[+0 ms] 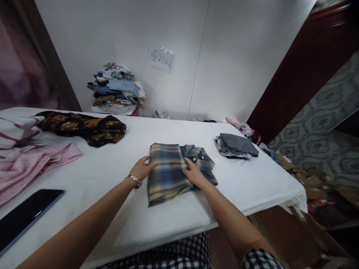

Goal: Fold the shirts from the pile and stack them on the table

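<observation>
A plaid shirt [168, 170] in blue, grey and yellow lies partly folded on the white-covered table. Its collar and a dark button show at the right end. At the shirt's left edge my left hand [141, 169], with a silver bracelet on the wrist, grips the cloth, thumb on top and the other fingers partly hidden. My right hand [193, 172] pinches the folded edge beside the collar between thumb and forefinger; its lower fingers are hard to see.
A folded grey stack of clothes [237, 145] lies to the right. On the left are a black-and-brown patterned garment [84, 125], pink cloth [42, 162] and a phone [28, 213]. Behind the table rises a clothes pile [117, 87]. The front table edge [196, 228] is close to me.
</observation>
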The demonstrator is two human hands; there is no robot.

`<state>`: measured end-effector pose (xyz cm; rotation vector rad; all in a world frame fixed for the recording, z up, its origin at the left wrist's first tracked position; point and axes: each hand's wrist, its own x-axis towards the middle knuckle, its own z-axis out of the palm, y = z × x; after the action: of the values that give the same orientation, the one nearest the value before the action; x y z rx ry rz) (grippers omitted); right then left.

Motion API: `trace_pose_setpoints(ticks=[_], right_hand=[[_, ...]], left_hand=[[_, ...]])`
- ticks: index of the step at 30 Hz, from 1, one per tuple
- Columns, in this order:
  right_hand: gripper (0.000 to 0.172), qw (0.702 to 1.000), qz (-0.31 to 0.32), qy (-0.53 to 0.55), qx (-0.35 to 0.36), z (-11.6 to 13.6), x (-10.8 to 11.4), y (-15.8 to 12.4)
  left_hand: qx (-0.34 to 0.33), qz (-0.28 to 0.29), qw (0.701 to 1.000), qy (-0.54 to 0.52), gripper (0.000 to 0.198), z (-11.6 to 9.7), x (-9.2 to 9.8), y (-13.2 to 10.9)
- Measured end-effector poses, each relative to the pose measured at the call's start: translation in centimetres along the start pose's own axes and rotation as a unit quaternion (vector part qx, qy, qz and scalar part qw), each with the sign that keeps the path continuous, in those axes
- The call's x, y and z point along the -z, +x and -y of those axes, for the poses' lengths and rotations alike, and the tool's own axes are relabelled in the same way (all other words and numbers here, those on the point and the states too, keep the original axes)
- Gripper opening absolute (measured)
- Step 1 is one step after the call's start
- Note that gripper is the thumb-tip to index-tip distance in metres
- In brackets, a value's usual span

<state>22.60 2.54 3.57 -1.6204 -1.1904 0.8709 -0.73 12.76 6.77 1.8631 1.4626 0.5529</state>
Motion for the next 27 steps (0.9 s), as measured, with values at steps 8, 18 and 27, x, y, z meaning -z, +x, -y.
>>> trace_pose_setpoints(ticks=[8, 18, 27], right_hand=[[0.056, 0.987, -0.014, -0.158, 0.029, 1.7, 0.7, -1.5], [0.037, 0.953, 0.046, 0.189, -0.231, 1.5, 2.5, -12.3], [0.041, 0.833, -0.044, 0.497, -0.237, 2.1, -1.5, -10.7]], left_hand=[[-0.017, 0.013, 0.999, 0.038, 0.069, -1.0, -2.0, 1.2], [-0.171, -0.014, 0.965, 0.197, 0.066, -2.3, 0.6, 8.5], [-0.155, 0.166, 0.948, 0.223, 0.085, -8.1, -6.2, 15.4]])
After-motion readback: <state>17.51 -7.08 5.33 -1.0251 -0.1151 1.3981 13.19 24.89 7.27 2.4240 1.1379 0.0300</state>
